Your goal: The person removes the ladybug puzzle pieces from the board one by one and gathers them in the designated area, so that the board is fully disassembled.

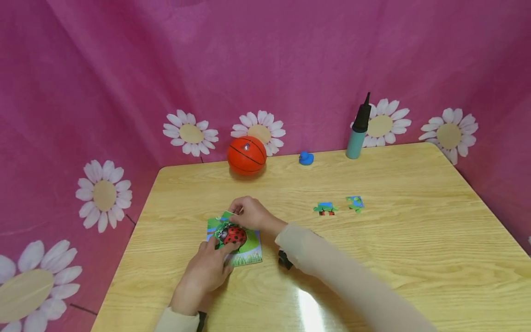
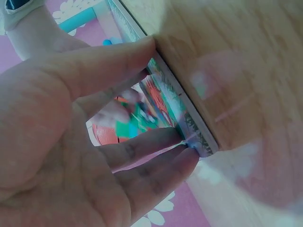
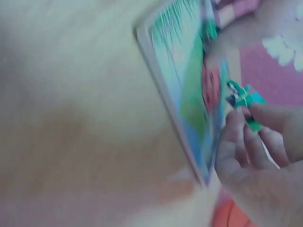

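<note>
Puzzle piece (image 3: 247, 98), likely light and stiff, best held by edges, sits pinched between right fingers (image 3: 231, 147); spread left fingers (image 2: 142, 145) touch puzzle board (image 1: 249, 257).

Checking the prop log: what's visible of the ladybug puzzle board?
The ladybug puzzle board is a thin rectangle, maybe cardboard, printed with a red, black-spotted ladybug, greenery and grass along its near edge. It lies flat on the table, the left hand touching it; the right hand pinches a puzzle piece at its far side. Hands hide part of the picture.

Smooth puzzle (image 1: 238, 234), glossy wood-grain table (image 1: 398, 249)
</note>
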Available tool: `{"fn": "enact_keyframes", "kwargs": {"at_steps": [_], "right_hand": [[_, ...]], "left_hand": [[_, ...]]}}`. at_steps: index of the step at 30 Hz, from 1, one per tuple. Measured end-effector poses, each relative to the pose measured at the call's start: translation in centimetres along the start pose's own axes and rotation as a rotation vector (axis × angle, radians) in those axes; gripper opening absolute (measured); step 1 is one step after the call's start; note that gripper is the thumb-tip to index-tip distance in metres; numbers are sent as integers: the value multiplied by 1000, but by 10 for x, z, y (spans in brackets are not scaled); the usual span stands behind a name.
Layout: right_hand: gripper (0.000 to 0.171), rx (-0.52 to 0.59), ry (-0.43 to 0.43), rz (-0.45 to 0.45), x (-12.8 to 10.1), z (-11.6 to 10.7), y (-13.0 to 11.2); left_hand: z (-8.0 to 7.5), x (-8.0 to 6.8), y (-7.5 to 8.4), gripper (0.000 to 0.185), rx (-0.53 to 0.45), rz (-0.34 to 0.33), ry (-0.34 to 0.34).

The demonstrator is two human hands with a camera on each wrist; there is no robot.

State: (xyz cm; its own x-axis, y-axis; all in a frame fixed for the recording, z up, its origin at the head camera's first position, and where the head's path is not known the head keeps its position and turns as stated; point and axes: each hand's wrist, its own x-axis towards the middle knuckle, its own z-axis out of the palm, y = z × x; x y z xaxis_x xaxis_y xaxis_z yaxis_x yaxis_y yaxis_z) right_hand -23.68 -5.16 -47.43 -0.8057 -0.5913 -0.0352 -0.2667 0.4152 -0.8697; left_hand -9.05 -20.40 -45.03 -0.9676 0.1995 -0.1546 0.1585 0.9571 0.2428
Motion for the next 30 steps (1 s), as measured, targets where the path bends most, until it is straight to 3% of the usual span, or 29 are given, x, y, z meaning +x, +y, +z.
{"fn": "enact_keyframes", "kwargs": {"at_steps": [6,15,19,23,30], "right_hand": [[18,65,-74,14,-13,-49,19],[17,-24,-102,81,-45,-118,59],[15,-52,-168,133,-57,-142,70],[14,-137,-180,139,-62,-155,74],[19,-296,-133,141,-64,-151,76]], "left_hand": [[4,1,0,55,11,0,16],[5,-1,-2,56,14,-4,11],[4,-2,-1,56,21,-2,5],[3,-2,-1,56,26,-11,-10],[5,0,-3,57,29,9,-3]]}}
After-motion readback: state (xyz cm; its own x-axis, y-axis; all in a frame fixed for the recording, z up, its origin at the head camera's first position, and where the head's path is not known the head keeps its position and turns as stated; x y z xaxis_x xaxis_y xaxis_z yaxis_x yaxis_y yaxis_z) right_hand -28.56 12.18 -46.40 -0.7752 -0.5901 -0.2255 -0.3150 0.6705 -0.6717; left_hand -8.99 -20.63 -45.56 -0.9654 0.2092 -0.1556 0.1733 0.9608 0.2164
